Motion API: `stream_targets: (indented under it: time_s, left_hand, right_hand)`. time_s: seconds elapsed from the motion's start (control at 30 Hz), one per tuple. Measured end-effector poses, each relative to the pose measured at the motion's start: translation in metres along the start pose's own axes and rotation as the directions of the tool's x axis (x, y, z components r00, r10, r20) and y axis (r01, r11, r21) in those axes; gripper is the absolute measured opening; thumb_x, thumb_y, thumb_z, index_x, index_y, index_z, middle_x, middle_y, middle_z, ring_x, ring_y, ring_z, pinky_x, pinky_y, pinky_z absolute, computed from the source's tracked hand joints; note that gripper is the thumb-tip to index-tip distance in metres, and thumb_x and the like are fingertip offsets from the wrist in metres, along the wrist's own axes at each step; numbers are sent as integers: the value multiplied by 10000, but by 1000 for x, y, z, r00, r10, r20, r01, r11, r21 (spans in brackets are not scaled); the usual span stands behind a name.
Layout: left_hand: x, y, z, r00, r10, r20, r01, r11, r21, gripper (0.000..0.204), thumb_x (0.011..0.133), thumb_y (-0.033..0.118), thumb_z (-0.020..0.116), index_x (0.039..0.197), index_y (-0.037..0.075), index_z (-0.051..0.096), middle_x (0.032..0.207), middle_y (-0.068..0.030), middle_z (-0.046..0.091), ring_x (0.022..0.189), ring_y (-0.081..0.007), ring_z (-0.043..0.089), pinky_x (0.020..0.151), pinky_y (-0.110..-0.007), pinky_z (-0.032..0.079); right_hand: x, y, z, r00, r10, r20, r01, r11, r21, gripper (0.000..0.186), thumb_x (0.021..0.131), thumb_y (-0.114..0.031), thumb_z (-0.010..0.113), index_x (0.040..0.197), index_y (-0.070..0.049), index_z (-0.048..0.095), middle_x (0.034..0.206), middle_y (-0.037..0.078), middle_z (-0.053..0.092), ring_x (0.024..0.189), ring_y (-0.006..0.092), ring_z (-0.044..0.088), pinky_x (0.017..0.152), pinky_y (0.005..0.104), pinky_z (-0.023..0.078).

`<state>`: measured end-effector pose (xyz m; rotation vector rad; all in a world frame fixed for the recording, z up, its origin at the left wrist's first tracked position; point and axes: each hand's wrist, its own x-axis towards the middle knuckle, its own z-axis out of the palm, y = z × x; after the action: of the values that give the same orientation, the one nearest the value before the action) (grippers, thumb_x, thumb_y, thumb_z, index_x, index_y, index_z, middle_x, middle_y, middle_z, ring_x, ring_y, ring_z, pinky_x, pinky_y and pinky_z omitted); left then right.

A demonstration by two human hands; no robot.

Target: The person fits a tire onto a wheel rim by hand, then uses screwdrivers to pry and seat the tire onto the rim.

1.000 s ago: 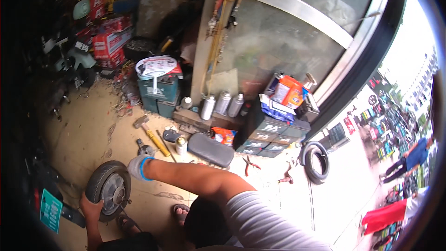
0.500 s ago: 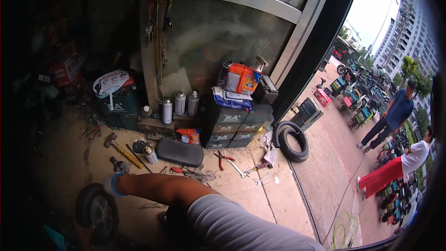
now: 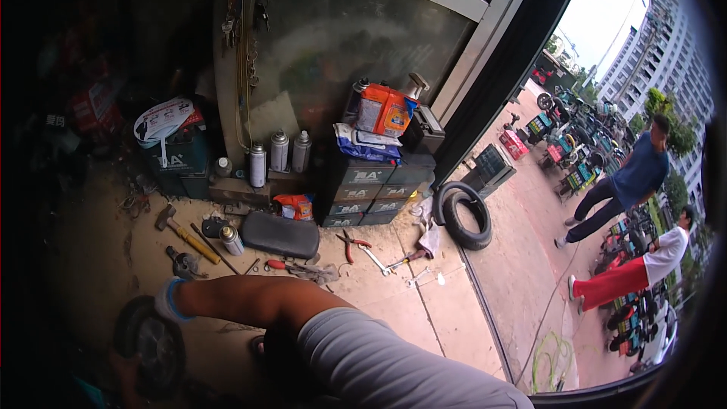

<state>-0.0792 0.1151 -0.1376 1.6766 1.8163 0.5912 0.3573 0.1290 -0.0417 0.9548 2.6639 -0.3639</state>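
At the lower left, a small black-tyred wheel (image 3: 157,348) with a dull round hub stands tilted in shadow. My right arm, in a grey sleeve, reaches across to it. My right hand (image 3: 168,300), in a pale glove with a blue cuff, grips the upper edge of the tyre, fingers mostly hidden. Low beside the wheel's left side, my left hand (image 3: 127,369) is dim and its fingers do not show clearly. Nearest the right hand lie a dark metal part (image 3: 182,263), a yellow-handled hammer (image 3: 188,236) and a spray can (image 3: 231,241).
Beyond lie a black seat cushion (image 3: 280,235), red-handled pliers (image 3: 350,245) and wrenches (image 3: 372,260). Stacked batteries (image 3: 363,191) stand by the glass door (image 3: 348,60). Two tyres (image 3: 468,220) lean at the threshold. Outside are two people (image 3: 632,174) and parked scooters (image 3: 575,159).
The whole view has shifted, so the room's things sit slightly higher and further left. My right hand stays at the tyre. The two people outside have changed their stance a little.
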Motion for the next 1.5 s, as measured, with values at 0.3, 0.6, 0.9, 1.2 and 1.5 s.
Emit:
stream_targets:
  time_s: [0.3, 0.6, 0.9, 1.2, 1.5]
  left_hand:
    - [-33, 49, -34, 972, 124, 199, -163, 967, 194, 1073, 738, 163, 985, 1643, 50, 422, 1589, -171, 548, 1424, -330, 535, 1170, -454, 460]
    - [-68, 132, -35, 970, 137, 200, -187, 948, 258, 653, 910, 274, 866, 1505, 117, 649, 1419, -151, 670, 1255, -282, 594, 1052, -394, 499]
    - [-30, 94, -37, 922, 131, 363, -104, 990, -93, 1222, 623, 299, 1004, 1644, 21, 394, 1630, -246, 481, 1495, -385, 456, 1260, -510, 354]
    - [-53, 60, -5, 501, -158, -851, 526, 836, 155, 889, 769, 250, 909, 1529, 13, 514, 1464, -188, 570, 1328, -340, 520, 1155, -482, 425]
    - [-55, 63, -22, 998, -32, -56, 40, 987, 153, 988, 722, 260, 970, 1549, 3, 495, 1470, -203, 607, 1341, -359, 575, 1150, -501, 469]
  right_hand:
    - [-17, 5, -5, 1000, 5, 1, -5, 998, 63, 257, 1012, -229, 675, 1165, -96, 832, 1131, 143, 795, 970, 316, 740, 759, 460, 590]
    - [4, -4, 0, 1000, 10, 4, -10, 1000, -4, 261, 1014, -233, 665, 1177, -122, 835, 1166, 143, 792, 1026, 322, 739, 803, 468, 596]
    - [-3, 1, -5, 997, 71, 12, -72, 997, 22, 251, 949, -236, 702, 1146, -160, 837, 1076, 96, 793, 932, 248, 729, 732, 437, 576]
    - [-7, -47, -32, 998, 60, 4, -59, 995, -84, 302, 986, -286, 702, 1259, -221, 814, 1177, 52, 775, 1011, 235, 709, 779, 415, 571]
    - [37, -37, -19, 999, 30, -36, -32, 998, -48, 262, 936, -277, 762, 1177, -201, 830, 1140, 60, 790, 1000, 258, 739, 745, 450, 598]
